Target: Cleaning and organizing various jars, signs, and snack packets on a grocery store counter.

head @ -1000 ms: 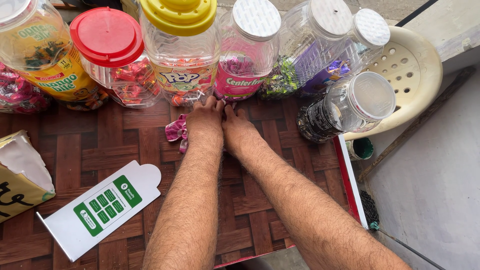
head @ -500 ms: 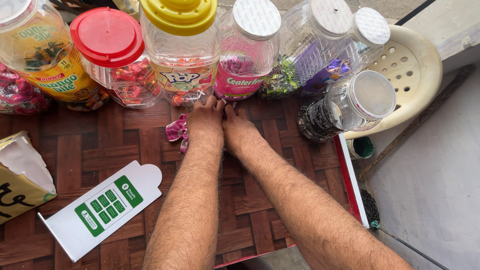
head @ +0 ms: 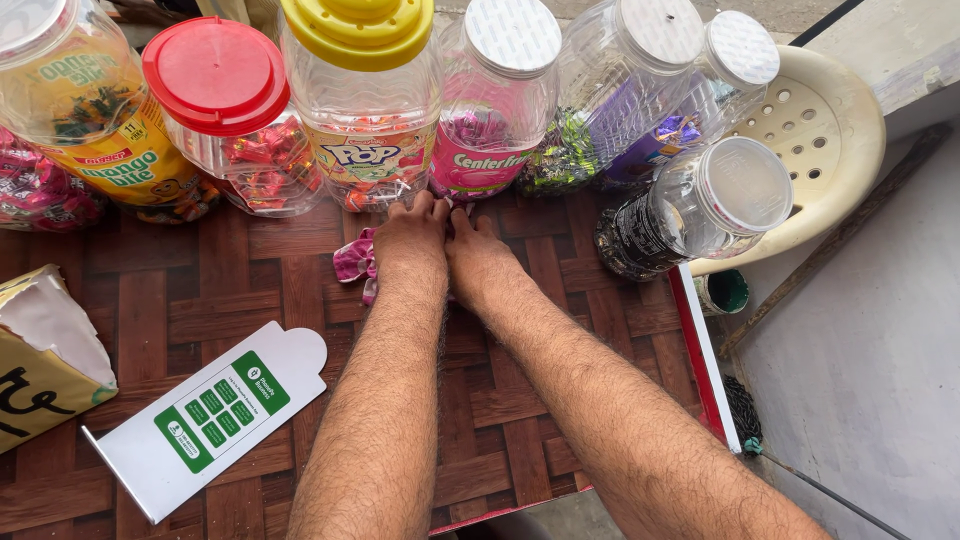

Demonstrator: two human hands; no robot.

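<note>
The left hand (head: 412,238) lies palm down on the brown wood-patterned desk (head: 230,300), fingers stretched forward and kept close together, their tips touching the foot of the clear plastic jar with the yellow screw lid (head: 362,100). Just beside its outer edge sits a small heap of pink-wrapped sweets (head: 354,262) — the hand rests against the heap rather than closing round it, so it seems to be gathering or holding the sweets in place against the jars. The right hand (head: 478,256) lies flat too, touching the left along its inner edge, fingers together and pointing at the base of the clear jar with a pink label and a white lid (head: 498,95). Whether any sweet is caught beneath either palm cannot be told; no pinch shows.

The jars stand in a row along the far edge of the desk, probably so the near part stays free for working: a red-lidded clear jar of red sweets (head: 225,115), a yellow-labelled jar (head: 85,120) at the far left, and two white-lidded jars of purple and green wrappers (head: 625,95). One clear jar with dark contents (head: 690,205) lies on its side, leaning on a cream perforated plastic stool (head: 835,130) beside the desk. Near the left forearm lies a white card with a green panel (head: 205,420) — flat, well apart from the hands — and a torn yellow-and-white carton (head: 40,365) at the left edge.
</note>
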